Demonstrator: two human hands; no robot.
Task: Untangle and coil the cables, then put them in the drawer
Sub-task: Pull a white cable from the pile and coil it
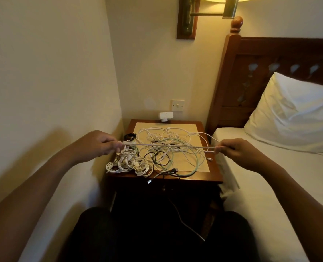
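Cable stretched taut between two hands above the counter

Left hand [98, 143] and right hand [232, 150] each pinch an end of a white cable [168, 145] at frame centre; the tangle [168, 146] lies on the counter [212, 173] below, coils [128, 163] at its lower left; a sagging loop could likely snag the tangle and drag cables off the edge; drawer not visible.

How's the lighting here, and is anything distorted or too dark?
Head view: warm, dim lamplight, the wall lamp blown out at top; left hand, pinching a white cable, shadows the wall; wide-angle bends the edges; below the nightstand is nearly black.
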